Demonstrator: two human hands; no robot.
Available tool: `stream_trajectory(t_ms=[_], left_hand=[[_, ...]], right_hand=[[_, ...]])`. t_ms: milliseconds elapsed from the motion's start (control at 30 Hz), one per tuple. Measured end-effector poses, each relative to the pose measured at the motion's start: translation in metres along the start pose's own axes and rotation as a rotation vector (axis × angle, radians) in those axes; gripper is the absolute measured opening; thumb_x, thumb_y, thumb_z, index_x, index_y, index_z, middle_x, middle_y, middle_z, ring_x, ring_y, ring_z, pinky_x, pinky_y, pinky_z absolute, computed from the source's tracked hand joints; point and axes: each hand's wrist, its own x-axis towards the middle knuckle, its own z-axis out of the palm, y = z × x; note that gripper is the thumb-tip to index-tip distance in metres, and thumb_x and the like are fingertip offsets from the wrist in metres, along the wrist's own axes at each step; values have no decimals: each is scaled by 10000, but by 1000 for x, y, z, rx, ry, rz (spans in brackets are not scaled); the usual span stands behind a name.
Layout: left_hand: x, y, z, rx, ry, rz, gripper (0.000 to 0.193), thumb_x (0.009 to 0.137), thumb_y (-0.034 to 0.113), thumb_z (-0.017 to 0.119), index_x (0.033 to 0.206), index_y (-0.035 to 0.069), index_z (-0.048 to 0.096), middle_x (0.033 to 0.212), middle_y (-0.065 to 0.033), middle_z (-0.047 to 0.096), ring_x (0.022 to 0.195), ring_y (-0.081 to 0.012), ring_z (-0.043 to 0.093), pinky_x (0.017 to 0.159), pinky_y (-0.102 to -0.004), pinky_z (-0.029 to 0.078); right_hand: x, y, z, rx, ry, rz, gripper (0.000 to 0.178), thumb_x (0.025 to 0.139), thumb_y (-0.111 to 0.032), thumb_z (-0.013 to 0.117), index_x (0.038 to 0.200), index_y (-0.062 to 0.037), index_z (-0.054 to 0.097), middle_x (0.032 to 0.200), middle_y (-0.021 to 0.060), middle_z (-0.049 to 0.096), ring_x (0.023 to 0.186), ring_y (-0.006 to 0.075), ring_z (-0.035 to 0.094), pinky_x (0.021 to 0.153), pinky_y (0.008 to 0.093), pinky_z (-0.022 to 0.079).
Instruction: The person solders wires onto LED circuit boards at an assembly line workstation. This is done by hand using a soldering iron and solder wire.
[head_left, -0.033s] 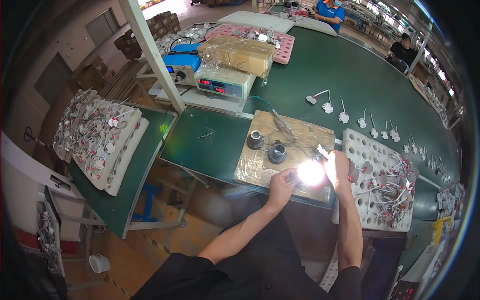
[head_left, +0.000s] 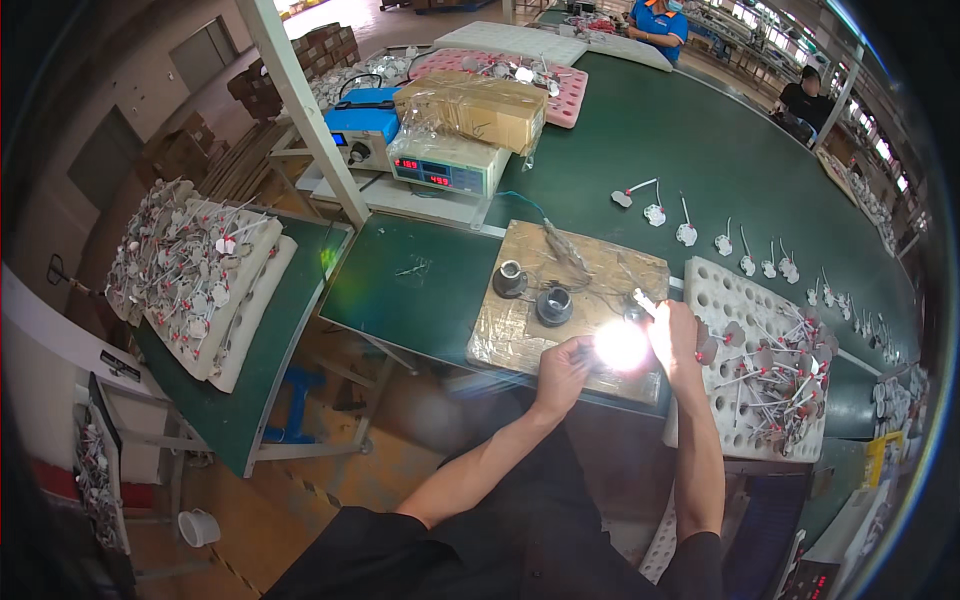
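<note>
A dazzling lit lamp (head_left: 621,346) glows between my hands, over the front edge of a film-wrapped board (head_left: 500,335). Its glare hides the lamp's outline and some fingertips. My left hand (head_left: 562,378) is closed at the left side of the glow; what its fingers grip is lost in the light. From the right, my right hand (head_left: 676,340) is closed around a short white stick-shaped piece (head_left: 645,302) that pokes up past the thumb. Two dark round sockets, a left one (head_left: 510,280) and a right one (head_left: 554,306), stand on the board beside a cable (head_left: 566,252).
A white holed foam tray (head_left: 710,290) heaped with wired lamp pieces (head_left: 785,385) adjoins the board's right. More pieces (head_left: 686,234) lie along the green table (head_left: 600,150). Behind are a meter with red digits (head_left: 445,172), a blue device (head_left: 368,120) and a carton (head_left: 480,108).
</note>
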Motion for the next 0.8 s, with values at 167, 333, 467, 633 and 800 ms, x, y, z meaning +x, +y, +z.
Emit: stream_trajectory(t_ms=[167, 333, 467, 633, 800], left_hand=[[2, 1, 10, 14, -54, 25, 190, 897, -7, 659, 1084, -44, 654, 946, -40, 686, 817, -82, 643, 714, -229, 530], [-2, -87, 33, -47, 22, 72, 120, 886, 7, 669, 1001, -26, 655, 882, -28, 669, 777, -87, 625, 681, -226, 519], [6, -33, 3, -620, -81, -124, 48, 872, 21, 676, 914, 14, 655, 814, -12, 640, 748, -86, 606, 671, -231, 507], [7, -12, 21, -427, -96, -4, 83, 867, 36, 655, 803, 76, 619, 719, 14, 572, 706, -76, 563, 666, -244, 481], [8, -35, 3, -434, -69, 1, 77, 883, 17, 622, 816, 54, 616, 714, 16, 559, 702, -94, 545, 691, -259, 472]], right_hand=[[-3, 15, 4, -81, -77, 68, 329, 892, -182, 563, 1189, -248, 688, 708, 118, 642, 644, 299, 624, 601, 413, 493], [5, 17, 25, 47, 80, 6, 127, 721, -128, 618, 728, -37, 708, 704, 181, 672, 674, 367, 670, 651, 465, 535], [13, 10, 28, 69, -18, 135, 106, 716, -123, 628, 697, -45, 696, 681, 192, 661, 650, 362, 670, 643, 450, 537], [5, 29, 34, 92, 124, 147, 94, 704, -114, 639, 703, -45, 702, 676, 198, 660, 657, 363, 676, 632, 448, 540], [12, 13, 34, 58, -48, 142, 107, 709, -110, 637, 725, -40, 716, 693, 197, 667, 672, 372, 680, 631, 452, 547]])
